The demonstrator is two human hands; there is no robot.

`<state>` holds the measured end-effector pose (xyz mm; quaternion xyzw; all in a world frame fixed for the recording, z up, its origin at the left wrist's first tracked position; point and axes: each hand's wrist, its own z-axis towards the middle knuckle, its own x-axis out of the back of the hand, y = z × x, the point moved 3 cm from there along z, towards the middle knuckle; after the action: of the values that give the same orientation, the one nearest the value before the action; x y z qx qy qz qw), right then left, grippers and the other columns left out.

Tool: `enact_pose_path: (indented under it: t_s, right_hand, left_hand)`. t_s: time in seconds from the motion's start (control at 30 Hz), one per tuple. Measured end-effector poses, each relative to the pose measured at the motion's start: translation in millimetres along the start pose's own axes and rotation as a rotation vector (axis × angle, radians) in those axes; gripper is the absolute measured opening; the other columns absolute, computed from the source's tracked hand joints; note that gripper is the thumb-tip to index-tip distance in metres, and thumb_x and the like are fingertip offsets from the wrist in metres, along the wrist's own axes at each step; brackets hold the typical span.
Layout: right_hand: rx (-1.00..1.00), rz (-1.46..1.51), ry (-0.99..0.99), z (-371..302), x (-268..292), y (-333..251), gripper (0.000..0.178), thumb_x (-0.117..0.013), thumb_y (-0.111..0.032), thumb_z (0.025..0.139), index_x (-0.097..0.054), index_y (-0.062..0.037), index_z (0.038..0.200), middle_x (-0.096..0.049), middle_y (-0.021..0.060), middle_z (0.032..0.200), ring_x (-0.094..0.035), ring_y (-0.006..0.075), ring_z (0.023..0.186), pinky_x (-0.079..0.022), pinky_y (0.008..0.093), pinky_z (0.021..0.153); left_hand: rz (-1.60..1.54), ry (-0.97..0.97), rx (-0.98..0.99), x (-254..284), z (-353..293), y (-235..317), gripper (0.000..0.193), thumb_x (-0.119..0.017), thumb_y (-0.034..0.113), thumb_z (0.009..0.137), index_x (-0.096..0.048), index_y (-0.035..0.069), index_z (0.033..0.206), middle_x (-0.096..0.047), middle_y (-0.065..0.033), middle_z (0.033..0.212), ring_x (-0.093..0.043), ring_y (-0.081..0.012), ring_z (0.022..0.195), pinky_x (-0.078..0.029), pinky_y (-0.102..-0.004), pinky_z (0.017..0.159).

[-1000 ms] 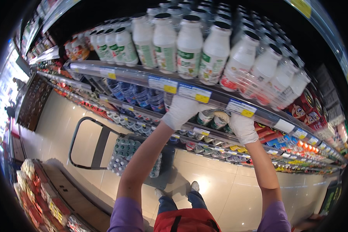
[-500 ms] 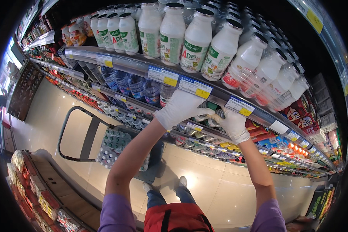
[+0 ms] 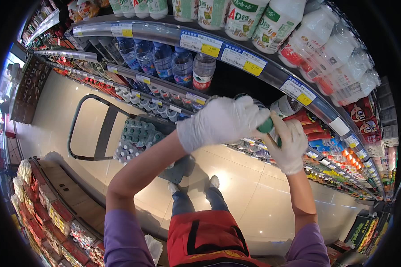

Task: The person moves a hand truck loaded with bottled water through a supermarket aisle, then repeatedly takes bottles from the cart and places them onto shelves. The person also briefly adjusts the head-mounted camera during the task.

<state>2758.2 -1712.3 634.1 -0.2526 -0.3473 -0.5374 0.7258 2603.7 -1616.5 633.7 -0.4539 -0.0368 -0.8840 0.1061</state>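
Both my hands wear white gloves and meet in front of the second shelf. My left hand (image 3: 225, 121) is closed, its fingers curled over a green-capped bottle (image 3: 266, 125) whose body is mostly hidden. My right hand (image 3: 288, 144) is closed on the same side of the shelf, thumb and fingers bent around a second green cap low between them; the rest of that bottle is covered. Just behind my right hand, a clear bottle with a pale label (image 3: 285, 106) rests on the shelf. Left of my hands, a clear bottle with a red-and-white label (image 3: 204, 71) stands upright.
Blue-tinted water bottles (image 3: 161, 60) line the shelf at left. White milk-drink bottles (image 3: 245, 20) fill the shelf above its price-tagged edge (image 3: 236, 55). A cart (image 3: 103, 133) carrying packs of green-capped bottles (image 3: 140, 131) stands on the floor. Stacked goods (image 3: 53, 213) lie at lower left.
My view has tipped lower and closer to the second shelf. Both hands have drawn out from under the shelf edge, and green caps now show between them.
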Motion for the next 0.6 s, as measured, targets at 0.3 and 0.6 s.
enact_pose_path:
  t_s: [0.3, 0.6]
  right_hand:
    - [-0.292, 0.341, -0.453, -106, -33, -65, 0.053, -0.077, -0.029, 0.072, -0.057, -0.0142, 0.119, -0.056, 0.0052, 0.077, -0.057, 0.0243, 0.067, -0.047, 0.0369, 0.056]
    - [-0.524, 0.432, -0.84, -322, -240, -94, 0.06, -0.082, -0.042, 0.066, -0.061, -0.006, 0.109, -0.06, 0.0123, 0.095, -0.06, 0.0295, 0.089, -0.052, 0.0411, 0.072]
  left_hand:
    - [-0.357, -0.098, 0.272, -31, -105, 76, 0.044, -0.072, 0.034, 0.078, -0.059, 0.009, 0.111, -0.063, -0.0042, 0.093, -0.063, -0.015, 0.081, -0.047, -0.0257, 0.048]
    - [-0.615, -0.333, 0.517, -277, -322, 150, 0.035, -0.071, 0.03, 0.079, -0.055, 0.012, 0.105, -0.059, -0.0052, 0.1, -0.065, -0.0215, 0.086, -0.054, -0.0322, 0.057]
